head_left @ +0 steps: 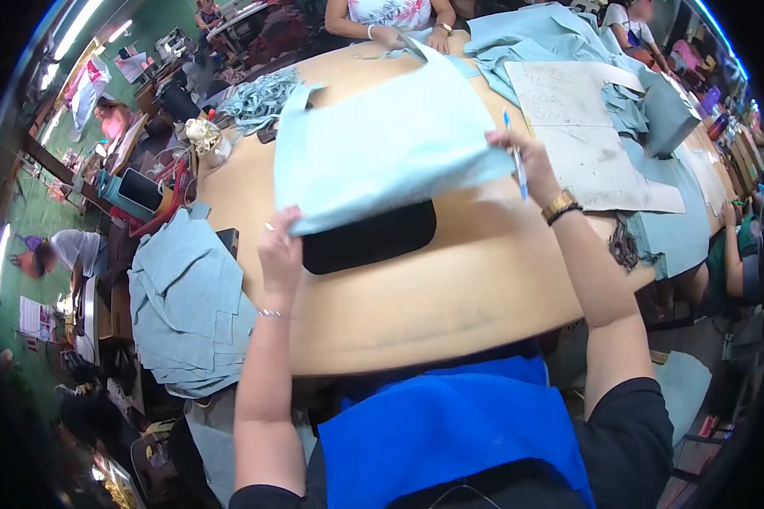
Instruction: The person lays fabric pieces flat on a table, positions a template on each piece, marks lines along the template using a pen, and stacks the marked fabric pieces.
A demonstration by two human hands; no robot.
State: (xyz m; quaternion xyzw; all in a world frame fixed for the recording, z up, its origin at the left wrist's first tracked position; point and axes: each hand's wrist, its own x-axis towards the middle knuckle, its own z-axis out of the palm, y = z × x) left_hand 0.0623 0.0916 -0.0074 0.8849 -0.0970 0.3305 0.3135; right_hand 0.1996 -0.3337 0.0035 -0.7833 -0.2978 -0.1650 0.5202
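Observation:
A light-blue cut fabric piece (382, 144) is stretched between my two hands above the table. My left hand (280, 254) pinches its near left corner. At the right corner my right hand (526, 161) grips the cloth, with a blue-and-white pen (518, 161) also held in the fingers. Beneath the fabric a black flat rounded object (369, 242) lies on the table, partly covered. Across the table a person's hands (412, 38) are near the far end of the cloth; whether they touch it I cannot tell.
A stack of light-blue pieces (187, 297) hangs over the table's left edge. A pale pattern sheet (586, 136) lies on blue cloth at the right. Fabric strips (263, 97) are heaped at the far left, near a white container (208, 140). The wooden table (416, 331) curves in front of me.

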